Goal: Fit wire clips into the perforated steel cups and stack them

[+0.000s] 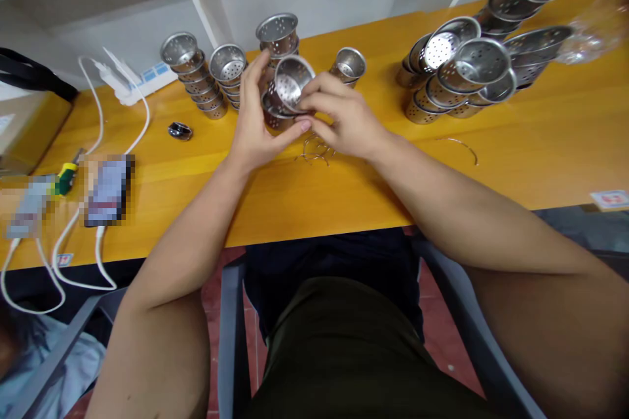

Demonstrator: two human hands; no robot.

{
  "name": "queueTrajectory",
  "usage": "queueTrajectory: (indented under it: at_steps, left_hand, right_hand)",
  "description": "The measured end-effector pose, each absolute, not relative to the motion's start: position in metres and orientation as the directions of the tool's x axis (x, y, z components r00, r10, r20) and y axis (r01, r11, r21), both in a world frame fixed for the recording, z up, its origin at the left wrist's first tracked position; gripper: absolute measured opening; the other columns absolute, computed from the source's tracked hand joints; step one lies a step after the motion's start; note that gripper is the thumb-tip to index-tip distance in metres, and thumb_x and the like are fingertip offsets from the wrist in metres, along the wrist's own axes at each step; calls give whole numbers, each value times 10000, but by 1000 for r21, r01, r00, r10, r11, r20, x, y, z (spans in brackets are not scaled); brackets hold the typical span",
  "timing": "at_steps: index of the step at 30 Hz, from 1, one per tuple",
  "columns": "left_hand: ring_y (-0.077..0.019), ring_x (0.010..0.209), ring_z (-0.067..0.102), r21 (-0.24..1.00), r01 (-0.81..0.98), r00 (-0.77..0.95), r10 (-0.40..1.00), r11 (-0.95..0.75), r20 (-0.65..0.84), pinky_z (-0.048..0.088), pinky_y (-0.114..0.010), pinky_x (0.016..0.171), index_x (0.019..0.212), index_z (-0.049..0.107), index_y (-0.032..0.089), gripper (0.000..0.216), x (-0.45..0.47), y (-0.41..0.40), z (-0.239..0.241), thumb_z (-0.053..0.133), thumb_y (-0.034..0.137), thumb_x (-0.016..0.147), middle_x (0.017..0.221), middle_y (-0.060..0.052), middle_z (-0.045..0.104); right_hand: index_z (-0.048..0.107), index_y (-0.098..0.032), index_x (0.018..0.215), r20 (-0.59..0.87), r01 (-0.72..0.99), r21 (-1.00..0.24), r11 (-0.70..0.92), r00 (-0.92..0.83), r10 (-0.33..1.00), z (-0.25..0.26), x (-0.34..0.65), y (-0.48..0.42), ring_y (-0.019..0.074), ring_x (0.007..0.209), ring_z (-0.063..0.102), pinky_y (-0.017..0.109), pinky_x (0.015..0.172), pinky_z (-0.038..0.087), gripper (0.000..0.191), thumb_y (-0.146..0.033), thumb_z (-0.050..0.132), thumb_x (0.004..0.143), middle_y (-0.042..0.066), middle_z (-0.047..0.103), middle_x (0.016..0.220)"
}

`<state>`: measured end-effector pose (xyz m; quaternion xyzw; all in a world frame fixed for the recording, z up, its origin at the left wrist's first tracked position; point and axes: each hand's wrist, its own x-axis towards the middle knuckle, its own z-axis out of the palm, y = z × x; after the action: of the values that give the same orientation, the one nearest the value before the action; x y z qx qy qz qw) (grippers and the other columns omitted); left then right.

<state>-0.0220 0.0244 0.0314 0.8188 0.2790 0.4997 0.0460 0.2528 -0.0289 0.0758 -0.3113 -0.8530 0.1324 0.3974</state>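
A small perforated metal cup is tilted with its mouth toward me, between my two hands. My right hand pinches its right rim with thumb and fingers. Curved around the left and near side is my left hand, its thumb stretched toward the right thumb. Right below the tilted cup, another perforated cup shows within the left hand's curve; whether the two are nested is hard to tell. Thin bent wires lie on the table just under my hands.
Stacked perforated cups stand behind, left stack, middle stack and a large right group. One wire lies to the right. At left are a phone, cables, a power strip and a screwdriver.
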Motion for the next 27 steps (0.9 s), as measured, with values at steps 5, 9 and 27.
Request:
queueTrajectory:
  at_steps: [5,9,27]
  left_hand:
    - [-544,1701,778,499,412,421,645,-763,639,619,-796,1477,1792,604,394,1302,-34,36,20,781,1283,856,1669,-139,809]
    - [-524,1630,819,524,392,424,654,-756,627,661,-768,1430,1689,680,387,1265,-35,37,23,844,1275,803,1606,-122,831]
    - [-493,1597,850,548,316,574,616,-774,540,670,-672,1454,1727,775,282,1220,-44,28,33,1032,1096,855,1673,-181,874]
  right_hand:
    - [856,-339,1349,507,388,-556,735,-542,670,65,241,-27,444,1423,778,670,1271,689,332,-648,774,1259,162,816,1457]
    - [840,-326,1311,459,421,-542,727,-577,676,75,247,-32,403,1308,795,601,1184,715,293,-605,834,1220,161,786,1586]
    - [864,-292,1296,564,413,-373,831,-610,556,69,270,-22,391,1314,791,608,1147,713,225,-479,762,1223,144,738,1565]
